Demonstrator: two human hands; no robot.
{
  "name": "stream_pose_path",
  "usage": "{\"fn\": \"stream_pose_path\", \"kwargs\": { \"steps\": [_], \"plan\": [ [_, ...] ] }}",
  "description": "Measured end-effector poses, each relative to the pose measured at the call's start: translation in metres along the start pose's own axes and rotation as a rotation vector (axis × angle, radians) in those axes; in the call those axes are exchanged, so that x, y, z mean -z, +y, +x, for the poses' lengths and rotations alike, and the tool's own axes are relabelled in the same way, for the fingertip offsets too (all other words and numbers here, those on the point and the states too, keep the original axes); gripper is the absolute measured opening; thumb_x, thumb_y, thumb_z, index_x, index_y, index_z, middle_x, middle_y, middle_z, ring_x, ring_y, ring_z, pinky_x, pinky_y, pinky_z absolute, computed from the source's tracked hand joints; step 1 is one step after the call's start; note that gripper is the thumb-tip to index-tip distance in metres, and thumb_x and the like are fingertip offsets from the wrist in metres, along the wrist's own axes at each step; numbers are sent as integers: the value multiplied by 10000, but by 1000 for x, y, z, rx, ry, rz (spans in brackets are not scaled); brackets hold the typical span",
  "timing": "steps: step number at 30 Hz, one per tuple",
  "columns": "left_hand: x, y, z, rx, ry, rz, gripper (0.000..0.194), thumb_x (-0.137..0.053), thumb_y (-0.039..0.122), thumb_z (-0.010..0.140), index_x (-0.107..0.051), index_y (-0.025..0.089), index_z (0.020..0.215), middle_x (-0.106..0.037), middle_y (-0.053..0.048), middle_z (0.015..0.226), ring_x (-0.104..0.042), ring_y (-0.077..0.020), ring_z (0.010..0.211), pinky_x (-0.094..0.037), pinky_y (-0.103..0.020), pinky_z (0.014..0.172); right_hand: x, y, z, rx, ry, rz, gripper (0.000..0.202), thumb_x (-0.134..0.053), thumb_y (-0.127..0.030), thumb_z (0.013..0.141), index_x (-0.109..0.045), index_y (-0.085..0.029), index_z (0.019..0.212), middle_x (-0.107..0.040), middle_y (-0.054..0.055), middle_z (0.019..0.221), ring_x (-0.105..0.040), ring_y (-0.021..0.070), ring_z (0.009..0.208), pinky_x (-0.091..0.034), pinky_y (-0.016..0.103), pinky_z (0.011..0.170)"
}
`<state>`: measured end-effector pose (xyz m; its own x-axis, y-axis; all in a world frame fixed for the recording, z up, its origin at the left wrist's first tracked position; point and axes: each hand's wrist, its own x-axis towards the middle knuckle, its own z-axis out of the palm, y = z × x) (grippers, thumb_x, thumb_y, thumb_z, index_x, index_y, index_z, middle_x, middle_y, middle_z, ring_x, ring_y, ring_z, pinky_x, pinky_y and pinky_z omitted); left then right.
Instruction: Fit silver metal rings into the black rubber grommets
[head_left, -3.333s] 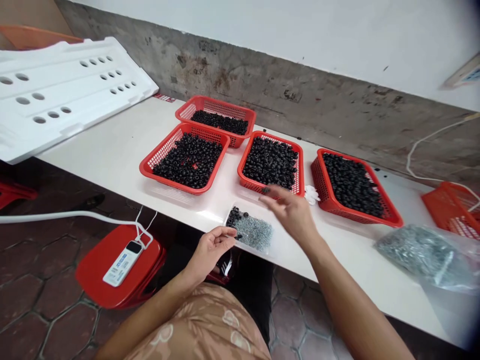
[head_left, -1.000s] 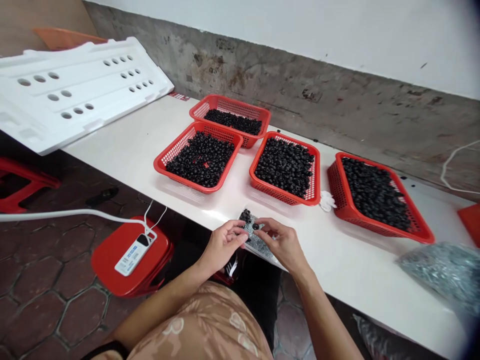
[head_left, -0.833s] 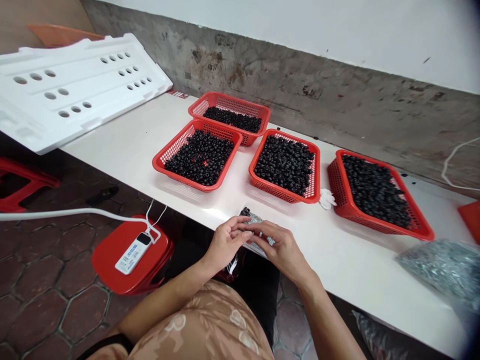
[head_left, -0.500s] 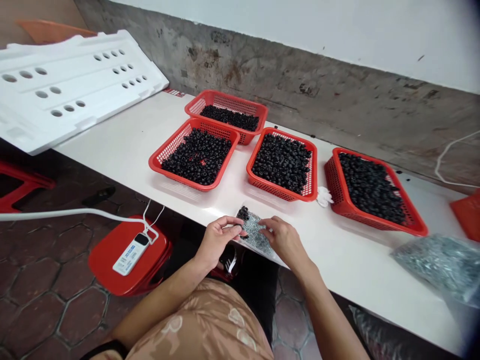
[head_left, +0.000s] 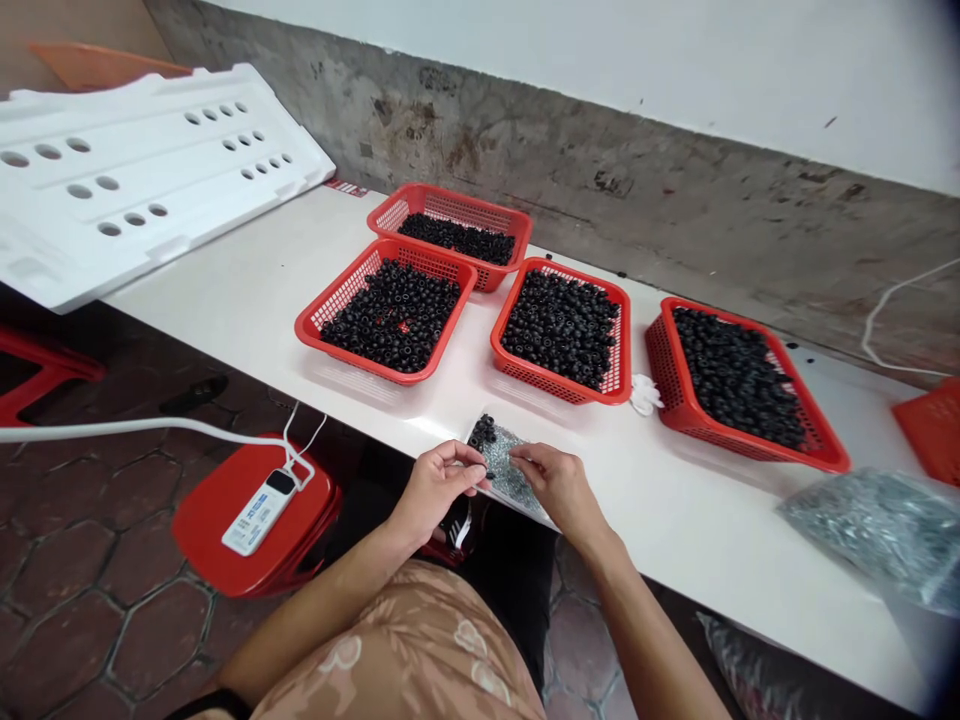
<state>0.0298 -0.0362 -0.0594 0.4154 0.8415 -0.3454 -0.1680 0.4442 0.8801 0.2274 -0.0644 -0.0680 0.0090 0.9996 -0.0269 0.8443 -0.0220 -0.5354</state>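
Black piece (head_left: 490,476) at the fingertips of the left hand (head_left: 439,490), just above the near side of a shallow tray (head_left: 517,506).
Apparently gripped between left thumb and fingers; right hand (head_left: 559,485) over the tray with fingertips drawn together, contents too small to tell. Likely to slip from so slight a pinch, being tiny; easy to lose among the metal bits (head_left: 504,462) and loose black pieces (head_left: 482,430), with no divider visible. Liable to tip or spill off the table (head_left: 675,520) if bumped by a wrist, given a tray so close to the front edge. Tight beyond, towards the rim of the middle red basket (head_left: 555,390); roomier to the right, over bare white surface as far as the clear bag (head_left: 870,530).
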Motion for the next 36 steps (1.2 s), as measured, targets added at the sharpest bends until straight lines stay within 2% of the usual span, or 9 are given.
{"fn": "stream_pose_path", "kwargs": {
  "steps": [6, 9, 19, 22, 27, 29, 31, 33, 36],
  "plan": [
    [-1, 1, -2, 37, -41, -93, 316, -807, 313, 704, -698, 151, 953, -718, -40, 858, -698, -158, 764, -474, -222, 656, 6, -14, -13, 69, 116, 398, 199, -576, -275, 896, -756, -206, 947, -742, 68, 913, -696, 194, 834, -546, 303, 772],
    [1, 1, -3, 75, -81, -165, 365, -828, 300, 686, -718, 150, 1000, -724, -53, 903, -685, -148, 773, -465, -210, 653, 11, -28, -19, 26, 125, 541, 177, -656, -311, 853, -762, -226, 967, -748, 54, 894, -698, 199, 820, -554, 320, 767],
    [0, 4, -10, 46, -55, -155, 308, -840, 290, 669, -753, 147, 927, -717, -27, 763, -627, -134, 712, -488, -225, 646, 18, -52, -25, 31, 163, 517, 343, -688, -246, 837, -684, -274, 1179, -742, 7, 864, -687, 185, 805, -522, 315, 783],
    [3, 2, -11, 55, -95, -119, 300, -841, 298, 665, -760, 151, 913, -694, -8, 698, -610, -125, 639, -490, -229, 601, 25, -50, -21, 7, 55, 531, 405, -712, -260, 819, -659, -284, 1219, -715, -22, 820, -659, 167, 804, -487, 295, 782],
    [9, 2, -11, 166, -321, -199, 288, -888, 290, 608, -769, 138, 822, -694, -17, 633, -610, -106, 565, -492, -213, 578, 34, -42, -10, -54, -287, 736, 669, -887, -395, 607, -655, -221, 1209, -644, -31, 787, -580, 142, 719, -460, 273, 702],
    [10, 3, -11, 180, -351, -260, 298, -899, 293, 602, -767, 140, 821, -703, -26, 640, -634, -111, 574, -488, -200, 572, 32, -39, -5, -33, -340, 810, 675, -875, -434, 619, -648, -211, 1215, -643, -18, 821, -576, 140, 716, -466, 271, 683],
    [13, 5, -9, 165, -320, -318, 301, -904, 280, 607, -765, 140, 835, -706, -26, 659, -649, -106, 597, -479, -176, 573, 27, -35, 0, -5, -280, 743, 546, -779, -456, 748, -644, -201, 1212, -663, 9, 872, -606, 152, 759, -484, 278, 704],
    [16, 5, -6, 145, -258, -366, 295, -901, 261, 620, -763, 139, 850, -711, -25, 706, -660, -95, 629, -488, -159, 603, 21, -30, 5, -4, -161, 486, 327, -632, -399, 883, -679, -184, 1125, -684, 38, 910, -637, 166, 810, -496, 285, 741],
    [22, 4, -1, 147, -182, -415, 301, -900, 240, 625, -758, 137, 868, -720, -32, 784, -671, -90, 668, -512, -157, 659, 9, -23, 11, -33, -69, 110, 177, -557, -230, 909, -722, -175, 946, -700, 66, 930, -650, 178, 843, -480, 287, 793]
  ]
}}
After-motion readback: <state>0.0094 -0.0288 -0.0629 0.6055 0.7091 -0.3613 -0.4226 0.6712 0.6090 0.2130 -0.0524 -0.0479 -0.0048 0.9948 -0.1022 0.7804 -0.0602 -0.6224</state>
